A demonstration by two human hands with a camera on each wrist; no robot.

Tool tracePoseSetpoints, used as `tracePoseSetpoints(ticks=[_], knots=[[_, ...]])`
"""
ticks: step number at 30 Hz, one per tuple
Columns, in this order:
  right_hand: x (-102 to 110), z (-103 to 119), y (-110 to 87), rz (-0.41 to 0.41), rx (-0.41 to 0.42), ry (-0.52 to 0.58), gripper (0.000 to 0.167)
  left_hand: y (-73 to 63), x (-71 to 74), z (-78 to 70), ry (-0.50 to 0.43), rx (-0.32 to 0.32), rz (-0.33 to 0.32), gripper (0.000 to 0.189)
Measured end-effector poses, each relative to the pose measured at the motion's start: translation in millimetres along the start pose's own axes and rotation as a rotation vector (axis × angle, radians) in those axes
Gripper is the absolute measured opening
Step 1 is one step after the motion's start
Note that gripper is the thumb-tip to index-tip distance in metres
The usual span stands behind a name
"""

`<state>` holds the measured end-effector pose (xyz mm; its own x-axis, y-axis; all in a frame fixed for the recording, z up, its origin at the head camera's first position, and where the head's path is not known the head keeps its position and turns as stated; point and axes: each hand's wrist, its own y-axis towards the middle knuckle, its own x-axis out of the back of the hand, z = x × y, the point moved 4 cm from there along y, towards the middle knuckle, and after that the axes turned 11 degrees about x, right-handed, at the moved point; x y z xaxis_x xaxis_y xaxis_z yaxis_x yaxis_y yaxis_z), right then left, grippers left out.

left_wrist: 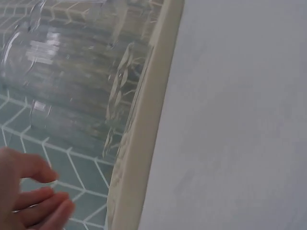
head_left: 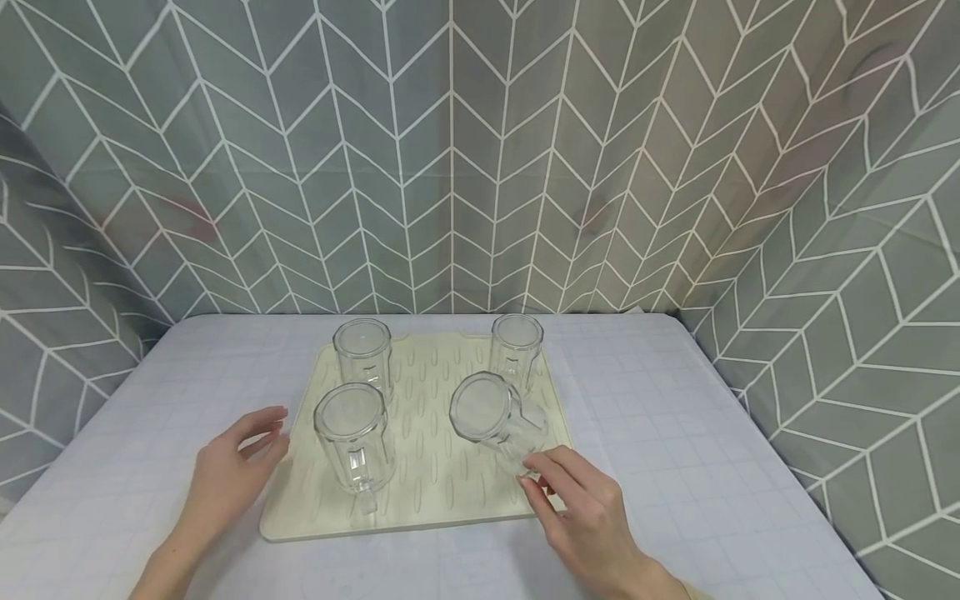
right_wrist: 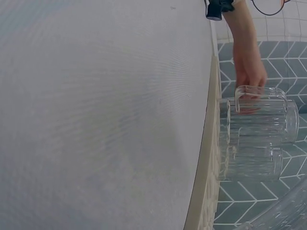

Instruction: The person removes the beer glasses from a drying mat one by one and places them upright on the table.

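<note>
A: Where to look for the tilted glass mug (head_left: 516, 435)?

B: In the head view, right of centre: over the near right part of the cream mat (head_left: 442, 496), in front of the far right mug (head_left: 517, 354).

A: Pointing which way?

B: Round end up and toward the person's left; long axis slanting down to the right, toward the right hand (head_left: 581, 512). Whether touching the mat at the lower end: impossible to tell.

A: How gripped?

B: Pinched near the lower end between thumb and fingertips; exact part of the glass too faint to name.

A: And at left?

B: Left hand (head_left: 236, 467), loosely bent and holding nothing, by the mat's left edge; near the near left mug (head_left: 360, 454) but apart from it.

A: Other long axes?

B: Vertical in the near left mug, far left mug (head_left: 365, 367) and far right mug, all standing on the mat; handle of the near left mug toward the person.
</note>
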<state>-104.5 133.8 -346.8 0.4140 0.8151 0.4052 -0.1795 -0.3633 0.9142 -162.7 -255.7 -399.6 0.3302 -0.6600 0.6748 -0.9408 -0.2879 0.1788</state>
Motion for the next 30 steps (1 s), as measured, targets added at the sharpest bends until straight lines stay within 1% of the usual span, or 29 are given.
tracePoseSetpoints(ticks=[3,6,8,9,12,15,17,19,21,23,26,27,29,30], knots=[[0.3,-0.1,1.3,-0.004,0.006,-0.006,0.023,-1.9,5.5,-16.1,-0.101,-0.049,-0.109,0.034],[0.9,0.1,2.2,-0.001,0.009,-0.017,0.023,-5.3,8.9,-34.1,-0.222,-0.075,-0.173,0.035],[1.3,0.3,2.8,-0.006,0.018,-0.02,0.023,-8.6,10.8,-48.7,-0.289,-0.097,-0.199,0.036],[1.7,0.4,3.1,-0.006,0.019,-0.023,0.023,-10.5,11.8,-56.3,-0.322,-0.119,-0.205,0.037],[2.7,0.4,4.1,-0.013,0.029,-0.024,0.024,-17.0,13.9,-79.5,-0.411,-0.213,-0.205,0.041],[3.5,0.0,4.6,-0.015,0.033,-0.021,0.025,-24.5,13.2,-101.3,-0.458,-0.322,-0.176,0.043],[3.5,-0.2,4.4,-0.011,0.03,-0.016,0.025,-29.9,10.7,-113.8,-0.464,-0.369,-0.148,0.044],[3.5,-0.8,4.2,-0.008,0.03,-0.012,0.025,-35.3,6.4,-124.8,-0.447,-0.396,-0.112,0.045],[3.6,-1.4,4.0,-0.007,0.03,-0.009,0.025,-40.5,0.3,-134.2,-0.431,-0.386,-0.066,0.048],[3.9,-2.0,3.8,-0.008,0.03,-0.007,0.023,-45.3,-7.5,-142.5,-0.392,-0.366,-0.023,0.052],[4.6,-2.7,3.3,-0.012,0.033,-0.002,0.01,-52.5,-21.1,-153.4,-0.353,-0.329,0.053,0.058],[4.8,-3.0,3.0,-0.013,0.031,-0.002,0.008,-54.7,-25.5,-156.8,-0.338,-0.326,0.076,0.06],[5.1,-3.0,2.6,-0.015,0.027,-0.003,0.003,-58.5,-34.0,-162.3,-0.338,-0.322,0.124,0.063],[5.2,-2.8,2.6,-0.015,0.025,-0.005,0.005,-60.1,-37.9,-164.5,-0.335,-0.318,0.146,0.064]])
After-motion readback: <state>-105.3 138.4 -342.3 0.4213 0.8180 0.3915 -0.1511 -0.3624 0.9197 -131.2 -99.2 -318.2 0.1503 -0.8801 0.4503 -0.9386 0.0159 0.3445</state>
